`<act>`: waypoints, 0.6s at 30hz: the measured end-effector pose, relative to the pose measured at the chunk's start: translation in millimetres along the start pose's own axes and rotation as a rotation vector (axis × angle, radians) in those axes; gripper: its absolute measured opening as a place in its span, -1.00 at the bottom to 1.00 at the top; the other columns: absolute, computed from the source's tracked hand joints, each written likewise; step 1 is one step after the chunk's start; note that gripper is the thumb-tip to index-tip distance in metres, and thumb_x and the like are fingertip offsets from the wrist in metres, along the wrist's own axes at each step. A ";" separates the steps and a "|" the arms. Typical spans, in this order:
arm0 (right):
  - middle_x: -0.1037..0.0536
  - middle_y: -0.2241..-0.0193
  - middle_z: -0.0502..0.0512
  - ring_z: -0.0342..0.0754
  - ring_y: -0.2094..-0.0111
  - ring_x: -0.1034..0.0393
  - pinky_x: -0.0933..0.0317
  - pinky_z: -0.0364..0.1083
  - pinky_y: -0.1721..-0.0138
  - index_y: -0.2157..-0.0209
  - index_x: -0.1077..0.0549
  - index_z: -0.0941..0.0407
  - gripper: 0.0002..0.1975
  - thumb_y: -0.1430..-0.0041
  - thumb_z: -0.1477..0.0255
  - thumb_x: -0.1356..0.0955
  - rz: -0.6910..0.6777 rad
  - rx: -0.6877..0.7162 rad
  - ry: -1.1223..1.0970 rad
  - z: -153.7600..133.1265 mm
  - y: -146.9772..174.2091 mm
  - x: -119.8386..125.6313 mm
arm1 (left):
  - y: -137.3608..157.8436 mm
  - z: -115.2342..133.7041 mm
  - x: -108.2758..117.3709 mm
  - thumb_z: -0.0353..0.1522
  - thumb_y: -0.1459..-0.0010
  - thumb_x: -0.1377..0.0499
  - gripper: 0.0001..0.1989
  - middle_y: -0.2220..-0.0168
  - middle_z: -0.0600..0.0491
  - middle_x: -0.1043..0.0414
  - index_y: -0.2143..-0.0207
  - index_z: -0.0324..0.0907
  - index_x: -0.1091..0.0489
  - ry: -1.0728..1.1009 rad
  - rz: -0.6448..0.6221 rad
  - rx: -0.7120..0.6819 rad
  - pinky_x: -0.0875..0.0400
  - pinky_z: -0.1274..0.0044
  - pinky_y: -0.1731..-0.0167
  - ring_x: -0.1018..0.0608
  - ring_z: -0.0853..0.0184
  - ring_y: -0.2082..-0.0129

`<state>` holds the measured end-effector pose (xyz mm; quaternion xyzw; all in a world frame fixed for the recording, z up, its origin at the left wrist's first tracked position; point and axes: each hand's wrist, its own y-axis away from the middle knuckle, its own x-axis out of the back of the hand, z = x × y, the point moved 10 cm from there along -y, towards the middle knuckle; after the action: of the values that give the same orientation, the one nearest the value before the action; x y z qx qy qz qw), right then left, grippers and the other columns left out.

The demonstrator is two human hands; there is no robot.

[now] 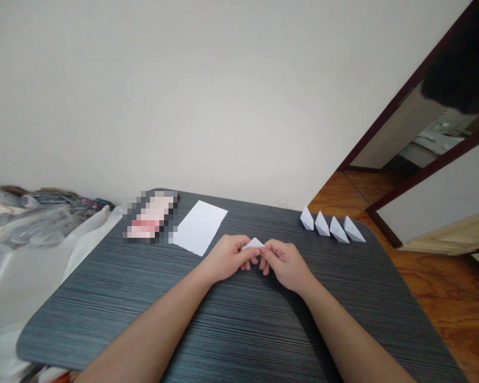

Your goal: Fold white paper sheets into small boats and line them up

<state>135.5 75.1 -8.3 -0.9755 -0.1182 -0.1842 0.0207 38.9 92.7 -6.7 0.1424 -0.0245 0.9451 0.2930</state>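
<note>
A small piece of folded white paper [254,243] is held over the middle of the dark table, its peak pointing away from me. My left hand [231,256] pinches its left side between thumb and fingers. On the right side, my right hand [282,261] grips it the same way. The fingers cover the paper's lower part. To the left lies white paper [201,226], flat on the table. Several folded white paper shapes [322,224] with pointed tops stand in a row at the back right.
The dark wood-grain table [239,330] has rounded corners and meets a pale wall [207,96] behind. A blurred-out pinkish item [154,215] lies at the back left. Plastic-covered bundles [35,229] crowd the left side. Beyond the right edge are a wooden floor [435,287] and a doorway.
</note>
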 end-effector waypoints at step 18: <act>-0.44 0.66 -0.06 -0.20 0.68 -0.34 -0.19 -0.22 0.60 0.50 -0.34 0.13 -0.73 -0.24 0.37 -0.18 -0.051 -0.003 0.041 0.1 -1.3 -4.0 | 2.4 -1.6 -1.1 -0.20 -0.16 -0.02 -0.68 0.54 0.05 -0.46 0.47 -0.25 -0.35 -0.042 -0.005 0.054 -0.33 0.64 0.61 -0.46 0.45 0.60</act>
<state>131.6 75.5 -9.8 -0.9683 -0.1425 -0.2046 0.0170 38.0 90.3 -8.4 0.1700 -0.0048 0.9416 0.2907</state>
